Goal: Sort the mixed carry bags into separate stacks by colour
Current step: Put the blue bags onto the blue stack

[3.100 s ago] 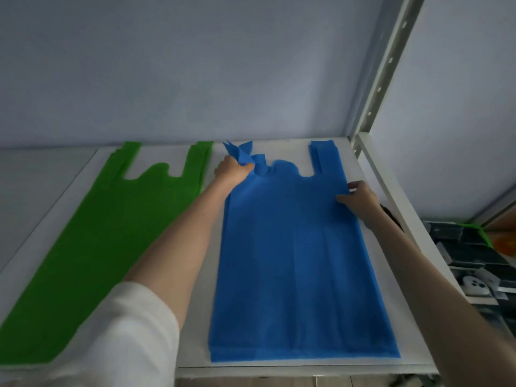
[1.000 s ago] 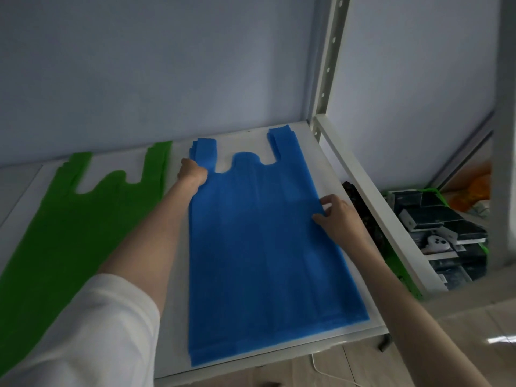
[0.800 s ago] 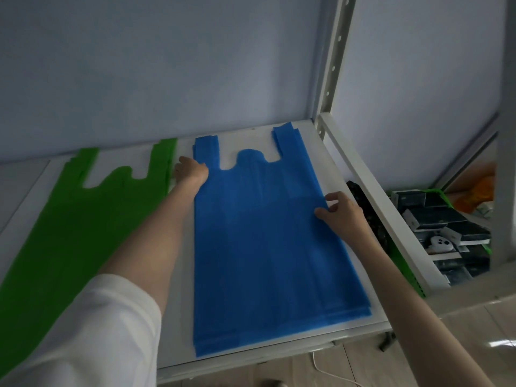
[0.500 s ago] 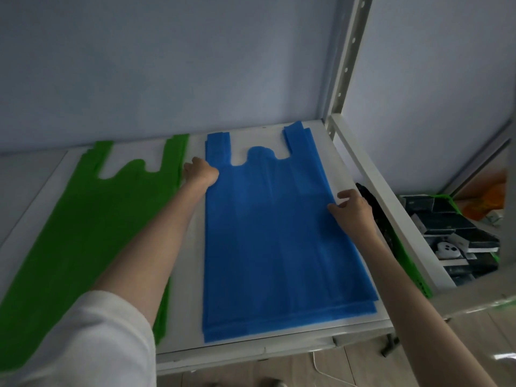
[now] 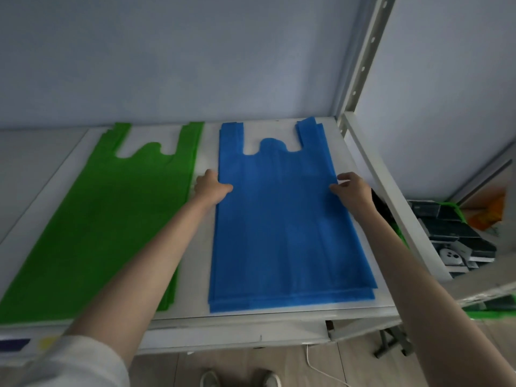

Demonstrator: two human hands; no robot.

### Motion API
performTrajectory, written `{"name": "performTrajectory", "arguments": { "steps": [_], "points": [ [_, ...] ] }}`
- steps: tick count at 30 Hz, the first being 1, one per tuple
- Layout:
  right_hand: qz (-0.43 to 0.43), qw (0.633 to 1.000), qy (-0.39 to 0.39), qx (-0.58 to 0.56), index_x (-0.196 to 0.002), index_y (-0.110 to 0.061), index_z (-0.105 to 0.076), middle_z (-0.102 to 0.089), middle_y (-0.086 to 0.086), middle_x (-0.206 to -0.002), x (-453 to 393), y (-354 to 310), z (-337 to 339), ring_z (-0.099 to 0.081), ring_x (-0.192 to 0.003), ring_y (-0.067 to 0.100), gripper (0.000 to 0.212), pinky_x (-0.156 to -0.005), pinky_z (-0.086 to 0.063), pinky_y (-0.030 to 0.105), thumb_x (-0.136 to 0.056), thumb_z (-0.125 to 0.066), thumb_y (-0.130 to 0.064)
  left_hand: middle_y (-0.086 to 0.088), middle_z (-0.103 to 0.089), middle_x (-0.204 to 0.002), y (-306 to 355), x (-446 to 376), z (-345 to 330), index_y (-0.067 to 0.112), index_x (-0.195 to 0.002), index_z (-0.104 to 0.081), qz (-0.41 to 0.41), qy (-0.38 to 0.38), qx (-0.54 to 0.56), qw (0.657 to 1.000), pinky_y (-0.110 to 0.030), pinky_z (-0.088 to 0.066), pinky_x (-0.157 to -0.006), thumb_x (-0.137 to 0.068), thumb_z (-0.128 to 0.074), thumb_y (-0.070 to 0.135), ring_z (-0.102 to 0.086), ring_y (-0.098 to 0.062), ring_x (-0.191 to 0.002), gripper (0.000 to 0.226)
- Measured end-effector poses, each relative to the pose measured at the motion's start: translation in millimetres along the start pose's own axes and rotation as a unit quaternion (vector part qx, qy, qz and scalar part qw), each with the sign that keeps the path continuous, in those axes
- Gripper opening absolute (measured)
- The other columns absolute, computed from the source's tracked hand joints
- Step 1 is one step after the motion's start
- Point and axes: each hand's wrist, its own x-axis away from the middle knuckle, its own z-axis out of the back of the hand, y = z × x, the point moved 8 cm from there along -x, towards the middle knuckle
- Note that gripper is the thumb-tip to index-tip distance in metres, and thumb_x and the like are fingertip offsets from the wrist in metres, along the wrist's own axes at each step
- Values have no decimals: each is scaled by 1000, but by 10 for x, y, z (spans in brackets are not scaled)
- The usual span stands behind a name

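Head view showed the left hand (image 5: 211, 186) and right hand (image 5: 352, 189) pinching opposite edges of the blue stack (image 5: 282, 213) between them, probably squaring it, green stack (image 5: 109, 208) lying beyond the left.

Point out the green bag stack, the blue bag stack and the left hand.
Flat green non-woven bag stack (image 5: 111, 219), head view, middle panel.
Flat blue non-woven bag stack (image 5: 279, 227), head view, middle panel.
Left hand (image 5: 211, 187), head view, back of hand.

A white shelf board (image 5: 201, 319) fills the lower frame beneath a pale blue wall (image 5: 173, 57), with a perforated metal upright (image 5: 363, 60) at upper right, dark boxes (image 5: 458, 233) stacked at right, and a white cable (image 5: 321, 370) trailing over the wooden floor (image 5: 349, 367) at bottom.
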Motion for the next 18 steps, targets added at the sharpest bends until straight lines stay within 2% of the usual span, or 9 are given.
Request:
{"name": "performTrajectory", "arguments": {
  "steps": [3, 7, 9, 11, 13, 15, 16, 18],
  "points": [
    [3, 1000, -4, 0, -131, -4, -48, -58, 16, -118, 26, 62, 5, -50, -93, 23, 42, -80, -44, 33, -90, -54, -10, -15, -66, -111, -30, 81, -17, 3, -107, -61, -22, -9, -4, 1000, -48, -57, -85, -68, -59, 14, -67, -30, -98, 41],
    [0, 1000, -9, 17, -131, -6, -48, -55, 17, -127, 55, 23, -28, -55, -111, 32, 41, -89, -47, 38, -90, -51, -5, -14, -58, -121, -16, 172, -18, 6, -122, -52, -46, 14, -29, 998, -44, -56, -88, -74, -60, 5, -60, -29, -108, 49],
    [3, 1000, -16, 13, -131, -6, -48, -57, 16, -122, 48, 4, -31, -56, -103, 30, 41, -88, -46, 37, -90, -51, -6, -8, -55, -120, 58, 299, 10, 4, -127, -49, -61, 21, -36, 997, -36, -56, -86, -81, -58, 1, -58, -24, -105, 47],
    [0, 1000, -21, -3, -133, -5, -47, -56, 11, -107, 42, 30, -12, -51, -93, 24, 43, -84, -45, 34, -90, -52, -6, -7, -53, -115, 112, 447, 56, 2, -129, -47, -78, 23, -43, 996, -30, -52, -81, -86, -55, -2, -54, -20, -100, 45],
    [-9, 1000, -23, -17, -134, -4, -46, -53, 10, -103, 40, 89, 5, -48, -92, 21, 43, -83, -43, 33, -91, -52, -7, -8, -52, -108, 95, 614, 110, 2, -120, -51, -70, 33, -73, 994, -33, -51, -81, -87, -54, -1, -50, -18, -93, 33],
    [-18, 1000, -17, -17, -134, -3, -45, -56, 16, -112, 56, 129, 19, -48, -94, 22, 44, -90, -45, 36, -91, -52, -8, -4, -46, -91, 18, 849, 127, 5, -100, -51, -46, 32, -98, 994, -31, -47, -68, -87, -56, 7, -46, -16, -80, 14],
    [-21, 1000, -14, -13, -134, -3, -45, -57, 17, -116, 77, 130, 18, -50, -96, 24, 44, -93, -45, 38, -91, -52, -9, -5, -44, -90, -43, 982, 113, 5, -102, -50, -34, 24, -102, 994, -31, -45, -66, -88, -59, 12, -46, -17, -79, 18],
    [-26, 1000, -4, 1, -135, -3, -44, -56, 18, -122, 117, 123, 10, -55, -106, 31, 45, -94, -45, 40, -91, -52, -12, -9, -45, -95, -176, 1288, 42, 1, -123, -46, -18, 3, -98, 995, -32, -43, -68, -87, -64, 24, -49, -21, -85, 46]
  ]
}}
